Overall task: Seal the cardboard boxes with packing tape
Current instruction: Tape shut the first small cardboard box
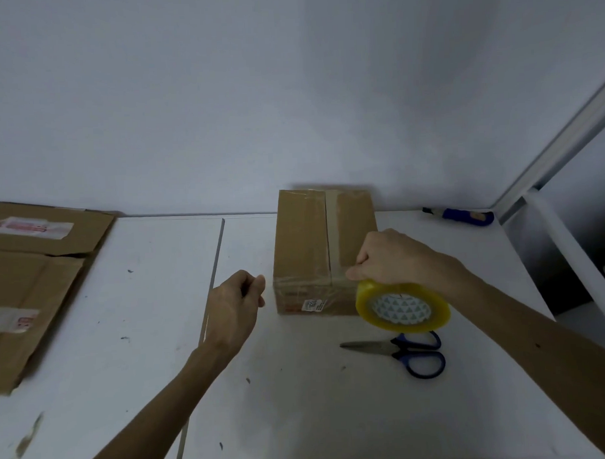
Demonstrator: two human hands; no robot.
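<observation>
White scuffed tabletop (301, 418), 1 closed brown cardboard box (305, 250) at centre, top seam taped, right hand (391, 257) gripping round clear-yellow tape roll (403, 306) at its near edge, left hand (237, 303) curled, empty, beside box

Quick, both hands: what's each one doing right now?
Left hand: fingers curled, holding nothing visible.
Right hand: grips the tape roll by the box.

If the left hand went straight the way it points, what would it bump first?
Probably the box: the left hand points at its near left corner, with nothing between. Depth is unclear.
</observation>
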